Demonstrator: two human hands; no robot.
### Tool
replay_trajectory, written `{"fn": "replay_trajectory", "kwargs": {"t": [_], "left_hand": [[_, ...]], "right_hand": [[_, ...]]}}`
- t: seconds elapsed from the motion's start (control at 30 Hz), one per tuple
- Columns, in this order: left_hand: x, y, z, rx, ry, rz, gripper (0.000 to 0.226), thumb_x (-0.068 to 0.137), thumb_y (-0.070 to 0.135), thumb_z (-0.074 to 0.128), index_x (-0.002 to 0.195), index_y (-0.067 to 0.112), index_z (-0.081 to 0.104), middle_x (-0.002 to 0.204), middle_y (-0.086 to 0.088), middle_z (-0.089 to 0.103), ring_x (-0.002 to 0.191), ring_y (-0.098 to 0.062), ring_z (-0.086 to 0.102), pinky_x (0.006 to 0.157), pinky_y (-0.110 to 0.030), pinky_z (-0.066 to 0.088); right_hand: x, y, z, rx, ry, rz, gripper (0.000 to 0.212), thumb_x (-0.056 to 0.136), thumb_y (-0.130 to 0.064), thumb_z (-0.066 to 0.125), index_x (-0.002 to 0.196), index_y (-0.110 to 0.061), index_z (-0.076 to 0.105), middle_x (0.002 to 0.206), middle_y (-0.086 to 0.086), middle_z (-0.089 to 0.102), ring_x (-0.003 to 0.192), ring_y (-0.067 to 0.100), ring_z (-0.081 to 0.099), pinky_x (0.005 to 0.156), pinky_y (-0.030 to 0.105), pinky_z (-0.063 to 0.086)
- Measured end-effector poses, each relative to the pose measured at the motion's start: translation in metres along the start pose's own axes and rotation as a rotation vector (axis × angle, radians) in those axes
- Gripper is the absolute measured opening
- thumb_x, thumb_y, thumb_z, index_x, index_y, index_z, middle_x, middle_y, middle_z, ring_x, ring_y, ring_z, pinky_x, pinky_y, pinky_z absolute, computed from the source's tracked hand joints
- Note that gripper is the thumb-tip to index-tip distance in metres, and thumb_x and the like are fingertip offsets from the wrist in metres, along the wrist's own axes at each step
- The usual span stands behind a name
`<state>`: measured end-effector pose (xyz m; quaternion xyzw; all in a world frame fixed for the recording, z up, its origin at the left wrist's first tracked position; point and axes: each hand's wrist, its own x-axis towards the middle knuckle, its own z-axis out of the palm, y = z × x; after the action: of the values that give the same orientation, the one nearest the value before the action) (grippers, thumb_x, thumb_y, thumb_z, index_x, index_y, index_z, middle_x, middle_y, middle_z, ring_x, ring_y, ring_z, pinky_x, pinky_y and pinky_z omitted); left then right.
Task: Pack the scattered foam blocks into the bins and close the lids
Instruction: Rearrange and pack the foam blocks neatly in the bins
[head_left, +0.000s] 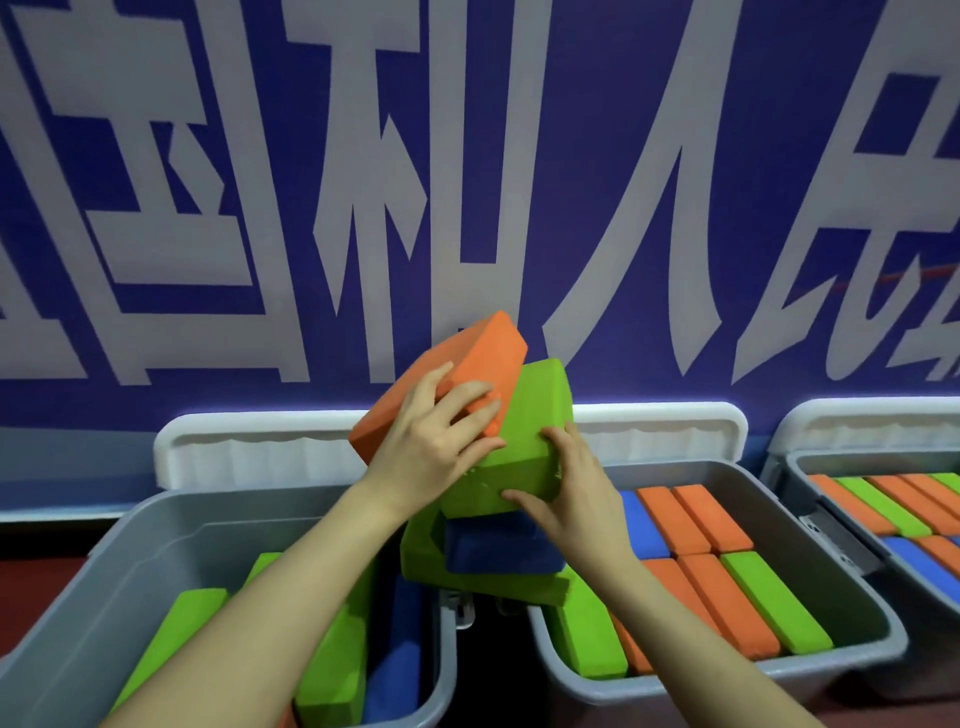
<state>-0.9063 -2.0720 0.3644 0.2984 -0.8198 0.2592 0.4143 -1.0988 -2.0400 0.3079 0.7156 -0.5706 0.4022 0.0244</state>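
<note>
Your left hand (436, 441) fingers curl over the orange rectangular foam block (441, 379); your right hand (566, 493) fingers clasp the green foam block (524, 447) beneath. Likely light, squashy: grip broad faces.

Even, fairly bright indoor light falls from above, giving saturated colours and only soft shadows inside the grey bins (156, 540). A pale glow rims the raised white lids (249, 441) against the blue wall banner (467, 156). Wide-angle distortion bends the banner's lettering and tilts the outer bins. The picture looks soft, with smeared edges toward the corners.
</note>
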Motion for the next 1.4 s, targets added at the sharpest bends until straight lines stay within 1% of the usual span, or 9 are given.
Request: {"fn": "replay_trajectory", "kwargs": {"t": [0.2, 0.37, 0.47, 0.63, 0.73, 0.9, 1.03, 1.2, 1.4], "left_hand": [[0.008, -0.002, 0.001, 0.002, 0.026, 0.145, 0.037, 0.085, 0.034, 0.066, 0.105, 0.004, 0.071, 0.113, -0.014, 0.064, 0.104, -0.046, 0.057, 0.086, -0.056, 0.049], [-0.005, 0.003, 0.015, -0.052, -0.181, 0.193, 0.074, 0.081, 0.057, 0.055, 0.141, 0.017, 0.038, 0.146, -0.009, 0.033, 0.127, -0.028, 0.044, 0.105, -0.046, 0.034], [-0.012, 0.005, 0.006, -0.076, -0.244, 0.064, 0.089, 0.078, 0.067, 0.05, 0.147, 0.016, 0.027, 0.152, -0.007, 0.028, 0.135, -0.023, 0.035, 0.111, -0.042, 0.025], [-0.034, -0.016, -0.018, 0.046, -0.443, -0.335, 0.104, 0.061, 0.089, 0.038, 0.147, 0.031, 0.029, 0.157, -0.002, 0.018, 0.143, -0.034, 0.019, 0.111, -0.063, 0.018], [-0.035, -0.02, -0.024, 0.054, -0.622, -0.542, 0.11, 0.056, 0.093, 0.042, 0.149, 0.044, 0.011, 0.16, 0.001, 0.005, 0.142, -0.033, 0.02, 0.114, -0.053, 0.015], [-0.023, -0.004, -0.016, -0.051, -0.391, -0.495, 0.088, 0.064, 0.064, 0.072, 0.141, 0.031, 0.045, 0.151, -0.003, 0.037, 0.111, -0.037, 0.051, 0.097, -0.05, 0.04], [-0.016, 0.014, 0.001, -0.013, -0.291, -0.454, 0.079, 0.061, 0.056, 0.08, 0.129, 0.023, 0.06, 0.137, -0.009, 0.054, 0.092, -0.04, 0.062, 0.084, -0.051, 0.049], [-0.027, 0.02, 0.0, 0.048, -0.417, -0.47, 0.07, 0.075, 0.068, 0.05, 0.13, 0.024, 0.059, 0.135, -0.005, 0.056, 0.089, -0.034, 0.066, 0.08, -0.046, 0.052], [-0.023, 0.001, -0.031, 0.068, -0.368, -0.452, 0.059, 0.089, 0.053, 0.036, 0.128, 0.016, 0.061, 0.129, -0.009, 0.061, 0.111, -0.036, 0.061, 0.099, -0.051, 0.042]], "right_hand": [[-0.01, 0.002, 0.021, 0.005, -0.133, 0.117, 0.082, 0.078, -0.055, 0.069, 0.142, -0.022, 0.031, 0.152, 0.002, 0.036, 0.126, 0.027, 0.049, 0.104, 0.053, 0.037], [-0.018, 0.018, -0.001, 0.09, -0.092, 0.077, 0.085, 0.079, -0.074, 0.042, 0.15, -0.032, 0.019, 0.155, 0.0, 0.03, 0.137, 0.024, 0.037, 0.107, 0.053, 0.035], [-0.008, 0.008, -0.012, 0.141, -0.038, -0.013, 0.078, 0.081, -0.073, 0.042, 0.148, -0.046, 0.012, 0.158, -0.001, 0.024, 0.142, 0.018, 0.027, 0.107, 0.051, 0.037], [0.009, -0.021, -0.011, 0.055, -0.064, -0.129, 0.077, 0.079, -0.079, 0.041, 0.146, -0.047, 0.02, 0.158, 0.0, 0.023, 0.136, 0.024, 0.037, 0.106, 0.05, 0.037], [0.012, -0.029, -0.003, -0.013, -0.091, -0.139, 0.077, 0.078, -0.078, 0.043, 0.144, -0.04, 0.032, 0.157, 0.001, 0.024, 0.129, 0.031, 0.045, 0.101, 0.048, 0.04], [0.009, -0.019, -0.007, 0.183, -0.036, -0.137, 0.062, 0.089, -0.054, 0.049, 0.14, -0.019, 0.042, 0.154, 0.004, 0.031, 0.135, 0.026, 0.039, 0.1, 0.052, 0.044], [0.009, -0.006, -0.022, 0.142, -0.007, -0.148, 0.052, 0.09, -0.049, 0.047, 0.137, -0.028, 0.039, 0.152, 0.003, 0.034, 0.126, 0.03, 0.047, 0.092, 0.05, 0.05], [0.009, -0.01, -0.031, -0.066, -0.082, -0.135, 0.058, 0.089, -0.058, 0.04, 0.137, -0.026, 0.05, 0.149, 0.003, 0.041, 0.127, 0.029, 0.049, 0.105, 0.06, 0.034], [0.031, -0.044, -0.033, -0.252, 0.057, -0.184, 0.05, 0.091, -0.049, 0.042, 0.118, -0.015, 0.066, 0.132, 0.01, 0.059, 0.114, 0.039, 0.057, 0.103, 0.055, 0.038]]}}
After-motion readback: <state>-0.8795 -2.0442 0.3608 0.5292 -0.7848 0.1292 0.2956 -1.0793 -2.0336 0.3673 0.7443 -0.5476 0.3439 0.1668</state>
